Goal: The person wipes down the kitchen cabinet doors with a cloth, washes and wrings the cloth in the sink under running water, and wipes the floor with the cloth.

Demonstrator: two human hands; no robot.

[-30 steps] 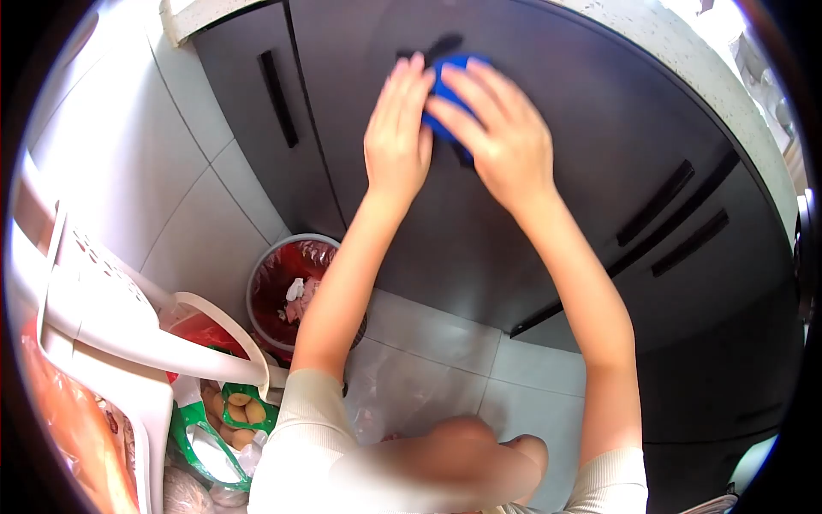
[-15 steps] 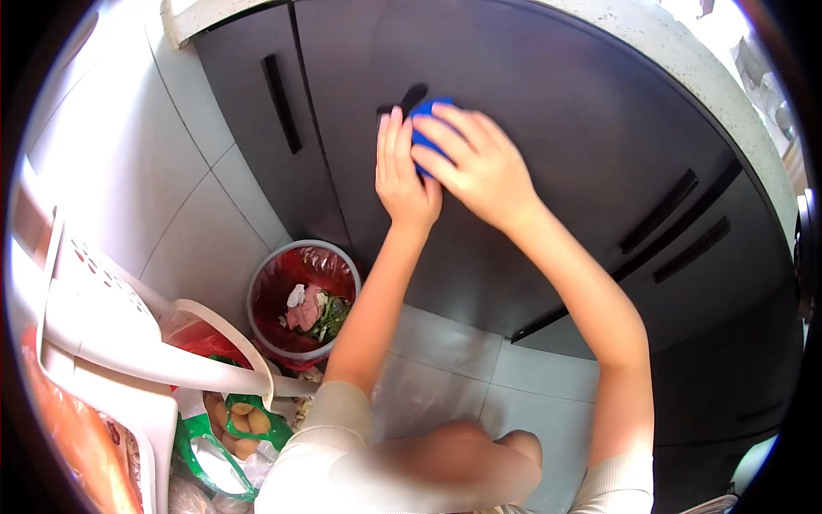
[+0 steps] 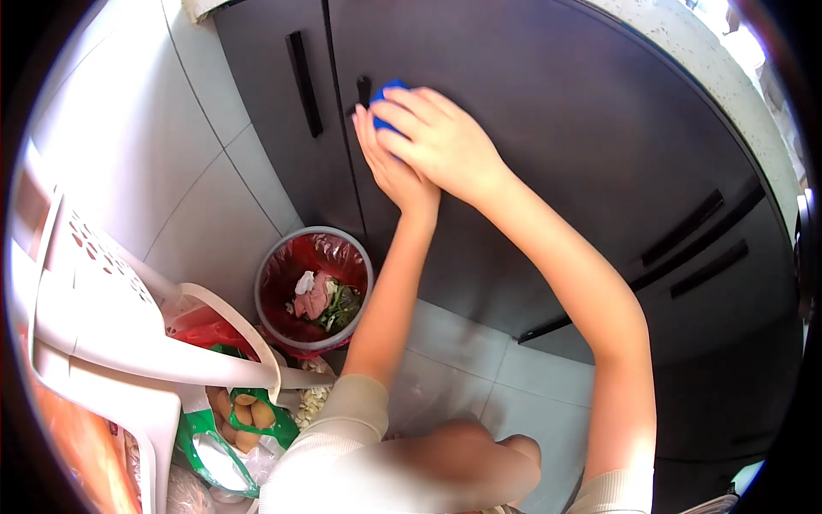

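Note:
Both hands meet on a bright blue object (image 3: pixel 390 92) at the upper middle of the view, in front of the dark cabinet door (image 3: pixel 531 128). My right hand (image 3: pixel 445 141) curls over it from the right, fingers bent across its face. On its left side, my left hand (image 3: pixel 392 167) presses against it with fingers held together and pointing up, partly under my right hand. A small black piece (image 3: pixel 364 89) sticks out just above my left fingertips. Most of the blue object is hidden by my fingers.
Below left stands a bin (image 3: pixel 267 272) with a red liner and scraps inside. A white rack (image 3: pixel 163 347) with bags and a green bag (image 3: pixel 201 424) of round brown produce fill the lower left. Black handles (image 3: pixel 304 84) are on the cabinets; a pale countertop edge (image 3: pixel 685 64) curves above.
Both hands and the blue object have moved left across the dark door, and lower than at first. My right hand now overlaps my left more. The bin is less covered by my left arm.

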